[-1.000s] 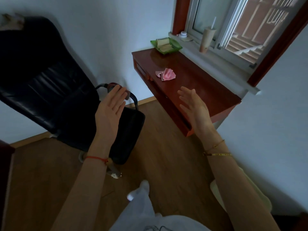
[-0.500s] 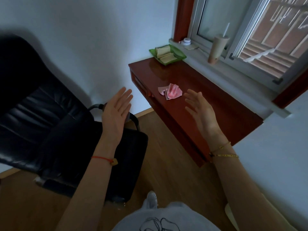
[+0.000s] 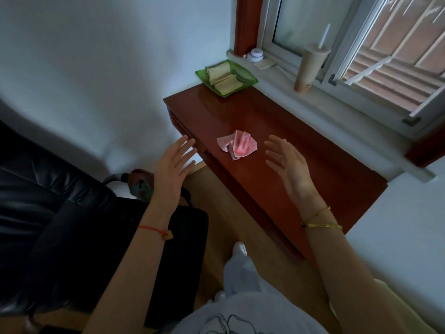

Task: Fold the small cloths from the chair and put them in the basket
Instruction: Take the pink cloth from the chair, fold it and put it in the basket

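A crumpled pink cloth (image 3: 238,144) lies on the red-brown wooden table (image 3: 277,169) under the window. My left hand (image 3: 172,171) hovers open just left of the table's edge, fingers spread, holding nothing. To the right of the cloth, over the tabletop, my right hand (image 3: 287,163) is open too and apart from the cloth. A green basket (image 3: 245,78) at the table's far end holds two folded yellowish cloths (image 3: 224,77). The black leather chair (image 3: 48,213) stands at the left. A dark reddish cloth (image 3: 140,180) sits by its armrest, partly hidden behind my left hand.
On the windowsill stand a tall brown cup with a straw (image 3: 310,66) and a small white jar (image 3: 255,54). The white wall runs behind the chair and table. Wooden floor shows between chair and table, with my leg and white shoe (image 3: 239,249) below.
The view has swung from the chair toward the table and closer to it. Both open hands have moved forward to either side of the pink cloth.
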A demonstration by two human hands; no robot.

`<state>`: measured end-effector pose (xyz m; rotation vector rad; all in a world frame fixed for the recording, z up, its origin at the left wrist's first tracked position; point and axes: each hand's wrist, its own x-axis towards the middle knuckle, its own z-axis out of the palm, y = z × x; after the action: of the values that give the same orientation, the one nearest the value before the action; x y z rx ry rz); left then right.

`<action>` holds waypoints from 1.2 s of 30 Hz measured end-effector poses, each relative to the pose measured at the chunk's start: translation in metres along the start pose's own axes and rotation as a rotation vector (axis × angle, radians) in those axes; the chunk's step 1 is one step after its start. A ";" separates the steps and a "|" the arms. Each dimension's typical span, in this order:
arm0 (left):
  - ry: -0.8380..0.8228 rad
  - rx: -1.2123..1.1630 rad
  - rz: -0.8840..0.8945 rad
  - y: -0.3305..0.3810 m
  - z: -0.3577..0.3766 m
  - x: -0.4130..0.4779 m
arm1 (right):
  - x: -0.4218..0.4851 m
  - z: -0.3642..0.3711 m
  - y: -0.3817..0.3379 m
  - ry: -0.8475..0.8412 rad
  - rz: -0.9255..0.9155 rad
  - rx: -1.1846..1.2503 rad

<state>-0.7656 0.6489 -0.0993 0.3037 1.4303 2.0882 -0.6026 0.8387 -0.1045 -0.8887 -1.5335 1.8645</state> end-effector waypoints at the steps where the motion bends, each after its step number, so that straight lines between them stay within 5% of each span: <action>1: 0.006 0.004 -0.016 -0.003 0.003 0.011 | 0.011 0.000 0.003 0.003 0.005 -0.002; 9: 0.127 0.200 -0.123 -0.039 0.022 0.129 | 0.118 0.004 0.025 -0.021 0.080 -0.151; 20: 0.001 0.981 -0.139 -0.125 0.036 0.272 | 0.229 0.029 0.123 -0.191 0.160 -0.852; 25: -0.053 1.182 -0.187 -0.169 0.027 0.308 | 0.248 0.047 0.175 -0.071 0.043 -1.195; 36: -0.166 1.357 -0.172 -0.211 0.006 0.338 | 0.247 0.032 0.166 0.049 0.137 -0.914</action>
<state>-0.9635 0.9024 -0.3337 0.7816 2.4176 0.6431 -0.7830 0.9779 -0.2985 -1.4260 -2.3732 1.1450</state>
